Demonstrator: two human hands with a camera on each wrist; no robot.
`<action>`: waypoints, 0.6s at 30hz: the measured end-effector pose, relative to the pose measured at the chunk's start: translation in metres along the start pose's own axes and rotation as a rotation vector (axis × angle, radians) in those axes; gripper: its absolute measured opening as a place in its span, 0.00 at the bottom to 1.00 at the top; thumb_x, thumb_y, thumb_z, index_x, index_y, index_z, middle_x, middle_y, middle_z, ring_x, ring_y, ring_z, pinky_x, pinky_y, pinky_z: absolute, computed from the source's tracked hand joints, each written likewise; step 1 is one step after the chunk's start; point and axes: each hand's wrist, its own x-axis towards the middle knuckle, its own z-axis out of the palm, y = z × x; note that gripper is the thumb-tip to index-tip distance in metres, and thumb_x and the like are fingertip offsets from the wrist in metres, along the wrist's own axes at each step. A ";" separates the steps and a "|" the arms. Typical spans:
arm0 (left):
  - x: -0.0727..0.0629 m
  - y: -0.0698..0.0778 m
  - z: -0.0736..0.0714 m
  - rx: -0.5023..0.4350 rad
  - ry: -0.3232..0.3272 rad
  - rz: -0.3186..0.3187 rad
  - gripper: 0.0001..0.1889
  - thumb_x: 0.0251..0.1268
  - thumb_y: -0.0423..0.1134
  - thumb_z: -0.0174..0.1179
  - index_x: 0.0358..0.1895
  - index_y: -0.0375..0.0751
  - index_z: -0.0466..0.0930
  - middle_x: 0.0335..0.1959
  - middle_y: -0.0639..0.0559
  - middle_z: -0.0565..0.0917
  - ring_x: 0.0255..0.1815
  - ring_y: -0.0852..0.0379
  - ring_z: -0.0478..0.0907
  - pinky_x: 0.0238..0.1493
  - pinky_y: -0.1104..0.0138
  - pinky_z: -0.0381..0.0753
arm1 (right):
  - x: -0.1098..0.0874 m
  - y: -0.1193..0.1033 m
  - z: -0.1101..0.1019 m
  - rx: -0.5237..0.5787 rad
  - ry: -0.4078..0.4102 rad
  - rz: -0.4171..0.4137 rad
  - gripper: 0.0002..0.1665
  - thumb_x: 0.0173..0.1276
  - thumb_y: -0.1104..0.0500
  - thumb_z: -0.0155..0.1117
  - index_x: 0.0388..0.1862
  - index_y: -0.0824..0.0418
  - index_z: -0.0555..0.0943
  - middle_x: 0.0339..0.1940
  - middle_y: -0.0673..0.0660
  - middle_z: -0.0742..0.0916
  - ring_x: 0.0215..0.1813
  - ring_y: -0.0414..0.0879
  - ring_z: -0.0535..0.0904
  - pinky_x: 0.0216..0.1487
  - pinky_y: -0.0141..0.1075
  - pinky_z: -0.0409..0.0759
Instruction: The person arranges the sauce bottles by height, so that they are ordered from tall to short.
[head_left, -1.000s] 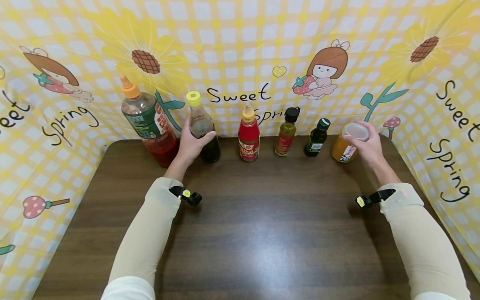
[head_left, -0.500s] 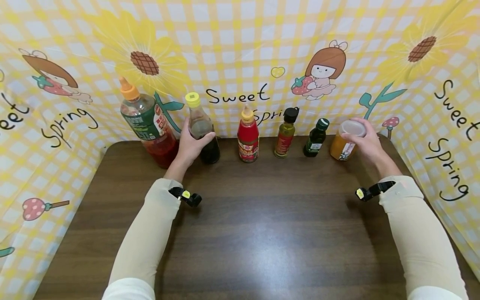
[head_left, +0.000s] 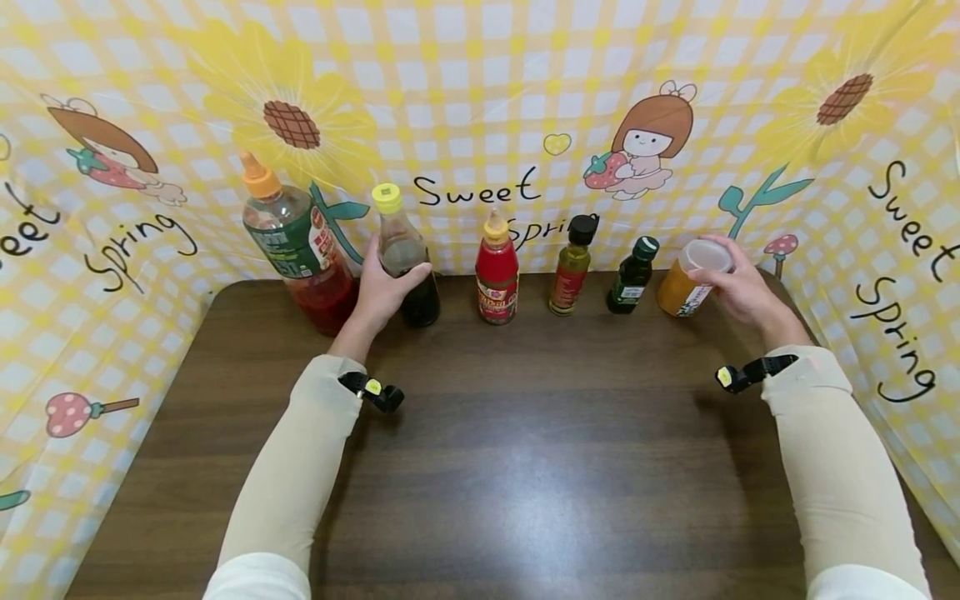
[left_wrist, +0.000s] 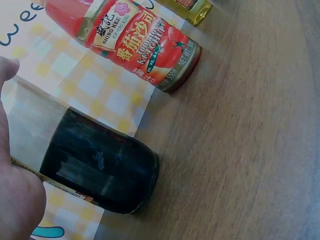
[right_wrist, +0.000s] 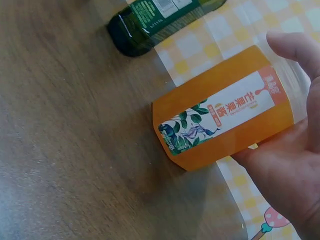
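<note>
My left hand (head_left: 382,283) grips a bottle of dark sauce (head_left: 422,302) with a yellow cap, thumb across its front. In the left wrist view the dark sauce bottle (left_wrist: 100,160) stands upright at the table's back edge, and a ketchup bottle (left_wrist: 145,45) is beside it. My right hand (head_left: 738,283) holds a jar of orange mango jam (head_left: 678,292) by its upper part, near the pale lid. The label of the jam jar (right_wrist: 225,112) faces the right wrist camera. A small dark green bottle (head_left: 632,279) stands just left of the jar.
A large red sauce bottle (head_left: 300,250) with an orange nozzle stands left of my left hand. Between my hands are the ketchup bottle (head_left: 497,275) and a slim oil bottle (head_left: 572,271). A checked cloth (head_left: 465,100) hangs behind the brown table (head_left: 525,450).
My right hand has shifted the jam jar slightly left, closer to the green bottle. The left hand stays in place on the dark sauce bottle.
</note>
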 end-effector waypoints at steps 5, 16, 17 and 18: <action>0.001 0.000 0.000 -0.006 -0.003 0.012 0.46 0.60 0.43 0.74 0.78 0.44 0.56 0.73 0.44 0.64 0.72 0.48 0.62 0.72 0.50 0.61 | 0.002 -0.002 -0.005 0.032 -0.065 0.026 0.34 0.69 0.76 0.58 0.67 0.49 0.68 0.56 0.54 0.66 0.54 0.45 0.65 0.47 0.26 0.74; 0.001 -0.001 0.000 -0.005 0.004 0.022 0.45 0.59 0.42 0.74 0.77 0.45 0.57 0.74 0.45 0.64 0.72 0.49 0.62 0.72 0.50 0.61 | 0.003 -0.004 -0.011 0.069 -0.148 0.043 0.34 0.69 0.77 0.55 0.66 0.48 0.69 0.56 0.56 0.64 0.55 0.45 0.63 0.48 0.27 0.74; 0.001 -0.001 0.000 -0.002 0.004 0.022 0.45 0.59 0.43 0.74 0.77 0.45 0.58 0.74 0.45 0.63 0.72 0.49 0.62 0.72 0.50 0.61 | 0.002 -0.004 -0.011 0.069 -0.149 0.044 0.34 0.70 0.77 0.55 0.66 0.48 0.69 0.56 0.56 0.65 0.55 0.45 0.64 0.48 0.27 0.74; 0.001 0.000 -0.001 0.001 0.003 0.019 0.45 0.59 0.43 0.74 0.77 0.46 0.58 0.74 0.46 0.63 0.72 0.49 0.62 0.72 0.50 0.61 | 0.002 -0.004 -0.010 0.071 -0.150 0.043 0.34 0.70 0.77 0.55 0.66 0.48 0.69 0.56 0.55 0.65 0.54 0.45 0.64 0.48 0.27 0.74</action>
